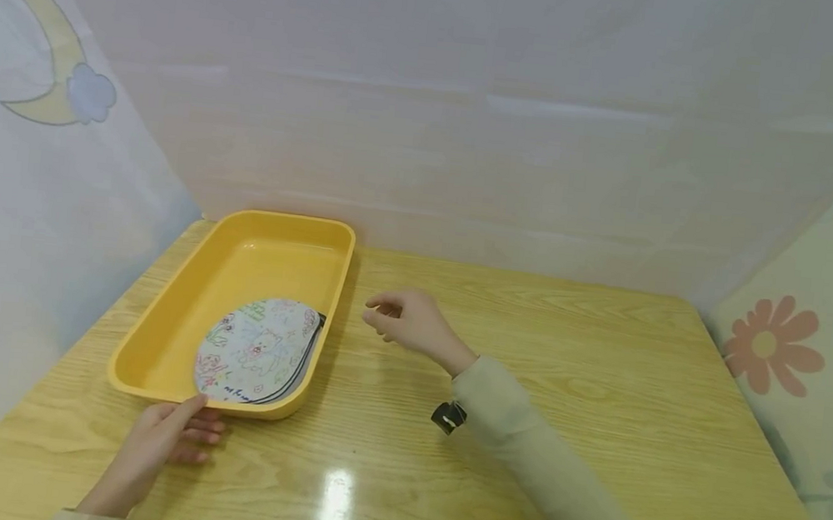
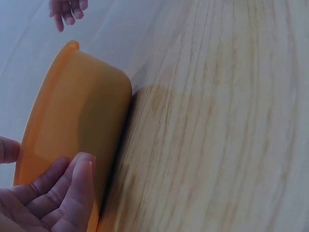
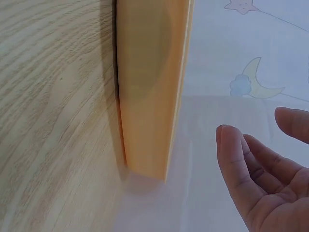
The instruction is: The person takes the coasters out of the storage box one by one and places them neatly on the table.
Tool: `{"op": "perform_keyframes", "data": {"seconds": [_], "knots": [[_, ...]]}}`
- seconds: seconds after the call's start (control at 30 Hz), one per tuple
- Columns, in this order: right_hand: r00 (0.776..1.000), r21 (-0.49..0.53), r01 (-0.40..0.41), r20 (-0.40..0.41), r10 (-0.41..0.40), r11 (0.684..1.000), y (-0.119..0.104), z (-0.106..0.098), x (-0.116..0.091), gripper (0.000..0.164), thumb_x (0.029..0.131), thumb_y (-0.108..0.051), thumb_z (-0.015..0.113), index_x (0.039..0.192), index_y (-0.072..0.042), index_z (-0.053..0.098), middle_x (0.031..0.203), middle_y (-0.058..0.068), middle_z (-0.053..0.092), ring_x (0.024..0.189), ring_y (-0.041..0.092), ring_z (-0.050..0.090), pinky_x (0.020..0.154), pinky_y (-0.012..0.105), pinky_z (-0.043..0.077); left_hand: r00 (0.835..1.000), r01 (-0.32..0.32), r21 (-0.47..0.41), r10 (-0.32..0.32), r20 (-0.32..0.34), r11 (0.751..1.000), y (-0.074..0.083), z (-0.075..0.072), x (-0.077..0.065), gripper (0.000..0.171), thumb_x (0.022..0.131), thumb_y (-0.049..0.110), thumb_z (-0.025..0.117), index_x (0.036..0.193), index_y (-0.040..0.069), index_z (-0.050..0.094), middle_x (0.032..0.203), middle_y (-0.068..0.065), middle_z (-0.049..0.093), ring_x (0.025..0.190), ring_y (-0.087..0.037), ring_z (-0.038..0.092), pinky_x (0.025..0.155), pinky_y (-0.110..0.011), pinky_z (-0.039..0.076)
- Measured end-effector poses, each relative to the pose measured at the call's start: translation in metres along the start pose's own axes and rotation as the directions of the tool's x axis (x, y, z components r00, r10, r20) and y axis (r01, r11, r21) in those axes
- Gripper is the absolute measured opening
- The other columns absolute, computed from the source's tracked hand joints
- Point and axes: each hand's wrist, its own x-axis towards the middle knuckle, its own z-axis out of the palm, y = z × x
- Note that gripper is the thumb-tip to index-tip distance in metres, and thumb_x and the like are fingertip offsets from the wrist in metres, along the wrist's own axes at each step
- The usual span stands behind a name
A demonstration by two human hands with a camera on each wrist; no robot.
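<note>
A yellow plastic tray (image 1: 179,304) rests on the left part of the wooden table. Inside its near right corner lies a flat, rounded white item (image 1: 257,353) with colourful doodles and dark edges; it looks layered, and its exact kind is unclear. My left hand (image 1: 161,445) holds the tray's near rim, thumb on top and fingers at the outer wall (image 2: 91,96). To the right of the tray, my right hand (image 1: 414,324) hovers above the table with loosely bent fingers. Nothing is between its thumb and fingers (image 3: 234,154) in the right wrist view.
Wooden tabletop (image 1: 566,350) extends to the right of the tray. A pale cloth wall (image 1: 472,156) stands along the back, with printed cloth on both sides. A small black device (image 1: 449,416) is at the right sleeve (image 1: 521,429).
</note>
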Motion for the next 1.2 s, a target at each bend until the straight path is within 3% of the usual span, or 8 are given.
{"op": "perform_keyframes", "data": {"seconds": [0.27, 0.43, 0.57, 0.7, 1.2], "knots": [[0.997, 0.066, -0.072, 0.033, 0.07, 0.995, -0.005, 0.003, 0.015, 0.034, 0.089, -0.022, 0.06, 0.116, 0.0, 0.06, 0.092, 0.009, 0.063, 0.075, 0.018, 0.063, 0.064, 0.025, 0.056, 0.999, 0.034, 0.007, -0.034, -0.02, 0.999, 0.0, 0.001, 0.001, 0.053, 0.097, 0.037, 0.042, 0.101, -0.013, 0.058, 0.082, -0.008, 0.068, 0.07, -0.015, 0.064, 0.064, -0.033, 0.057], [0.991, 0.149, -0.125, 0.066, 0.116, 0.981, -0.003, 0.004, 0.027, 0.035, 0.089, -0.02, 0.061, 0.117, 0.001, 0.059, 0.103, 0.011, 0.062, 0.089, 0.029, 0.062, 0.068, 0.028, 0.056, 0.999, 0.017, 0.014, -0.017, -0.027, 1.0, -0.001, 0.001, 0.002, 0.052, 0.096, 0.037, 0.044, 0.096, -0.013, 0.06, 0.081, -0.008, 0.068, 0.069, -0.016, 0.064, 0.063, -0.032, 0.057], [0.987, 0.183, -0.152, 0.085, 0.139, 0.971, -0.004, 0.005, 0.036, 0.033, 0.088, -0.02, 0.062, 0.114, 0.0, 0.06, 0.106, 0.012, 0.062, 0.086, 0.026, 0.063, 0.068, 0.027, 0.056, 1.0, 0.004, 0.022, -0.004, -0.022, 1.0, -0.001, 0.001, 0.003, 0.051, 0.097, 0.035, 0.044, 0.093, -0.012, 0.061, 0.081, -0.009, 0.067, 0.069, -0.017, 0.064, 0.063, -0.032, 0.057], [0.984, 0.181, -0.165, 0.096, 0.149, 0.969, -0.008, 0.006, 0.043, 0.03, 0.089, -0.02, 0.062, 0.112, 0.0, 0.061, 0.107, 0.012, 0.061, 0.081, 0.02, 0.062, 0.069, 0.026, 0.056, 1.0, 0.004, 0.029, -0.004, -0.018, 1.0, -0.001, 0.0, 0.004, 0.051, 0.097, 0.036, 0.044, 0.093, -0.012, 0.061, 0.081, -0.011, 0.068, 0.07, -0.017, 0.065, 0.063, -0.032, 0.057], [0.978, 0.14, -0.202, 0.087, 0.191, 0.969, -0.031, 0.016, 0.065, 0.037, 0.087, -0.022, 0.063, 0.117, 0.001, 0.059, 0.116, 0.012, 0.058, 0.089, 0.026, 0.063, 0.067, 0.024, 0.055, 1.0, 0.004, 0.045, -0.004, -0.005, 0.999, -0.002, 0.001, 0.007, 0.051, 0.096, 0.036, 0.044, 0.092, -0.012, 0.062, 0.084, -0.011, 0.068, 0.071, -0.016, 0.064, 0.064, -0.032, 0.057]]}}
